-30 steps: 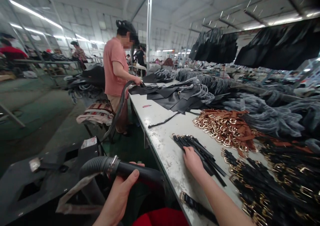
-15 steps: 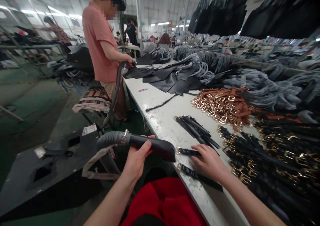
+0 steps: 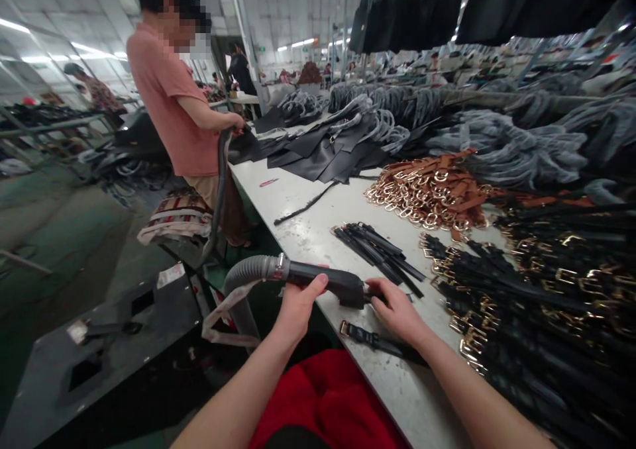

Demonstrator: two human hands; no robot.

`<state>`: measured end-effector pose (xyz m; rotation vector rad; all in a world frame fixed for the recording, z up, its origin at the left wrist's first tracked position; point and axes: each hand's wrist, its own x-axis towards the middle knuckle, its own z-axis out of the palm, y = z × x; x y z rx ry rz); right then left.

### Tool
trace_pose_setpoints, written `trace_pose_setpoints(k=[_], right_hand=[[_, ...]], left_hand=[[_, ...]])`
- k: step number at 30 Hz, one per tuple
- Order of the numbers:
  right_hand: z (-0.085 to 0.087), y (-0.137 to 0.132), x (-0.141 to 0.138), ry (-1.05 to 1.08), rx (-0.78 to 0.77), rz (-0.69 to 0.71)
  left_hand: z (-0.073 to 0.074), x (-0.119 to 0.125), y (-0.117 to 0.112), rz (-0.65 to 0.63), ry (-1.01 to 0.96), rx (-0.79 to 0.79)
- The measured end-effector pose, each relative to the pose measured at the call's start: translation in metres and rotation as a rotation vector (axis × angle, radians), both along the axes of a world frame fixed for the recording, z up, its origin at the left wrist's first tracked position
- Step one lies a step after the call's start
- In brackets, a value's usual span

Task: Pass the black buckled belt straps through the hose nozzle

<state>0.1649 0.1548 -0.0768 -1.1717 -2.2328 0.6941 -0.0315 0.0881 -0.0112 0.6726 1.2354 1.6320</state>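
Observation:
My left hand [image 3: 298,310] is wrapped round a black hose nozzle [image 3: 348,286], its thumb along the top. A grey corrugated hose [image 3: 253,268] runs off its back end under a metal clamp. The nozzle's mouth points right, over the table edge. Directly at that mouth, my right hand [image 3: 400,311] is closed with bent fingers on a black buckle strap [image 3: 370,293], whose buckle end is hidden by the nozzle. Another black strap [image 3: 365,336] with a gold buckle lies on the white table [image 3: 303,237], nearer my lap.
Black straps [image 3: 380,250] lie bundled beyond my right hand. Brown buckled straps [image 3: 432,187] and many black ones [image 3: 527,303] are heaped to the right. A dark machine box [image 3: 119,343] stands at left. A co-worker [image 3: 163,98] stands farther along the table.
The nozzle and my left hand have moved right, up to the strap. My right hand's fingers have closed on that strap, and its buckle has gone out of sight. The view has shifted slightly.

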Motion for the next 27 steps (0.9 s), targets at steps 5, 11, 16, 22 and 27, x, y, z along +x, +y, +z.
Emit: trace_pose_setpoints(k=[5,11,16,22,27], right_hand=[[-0.011,0.005,-0.001,0.011,-0.001,-0.049],[-0.015,0.006,-0.003,0.040,-0.005,-0.079],[-0.020,0.009,-0.001,0.063,0.003,-0.077],[-0.024,0.011,0.003,0.083,0.016,-0.105],[-0.022,0.010,0.001,0.062,0.024,-0.109]], left_hand=[[0.006,0.008,0.001,0.037,0.140,0.051],[0.011,0.009,-0.001,-0.067,0.176,0.016],[0.007,0.015,-0.005,-0.065,0.168,0.057],[0.006,0.017,0.000,-0.095,0.143,0.043],[0.008,0.011,0.004,-0.054,0.190,0.037]])
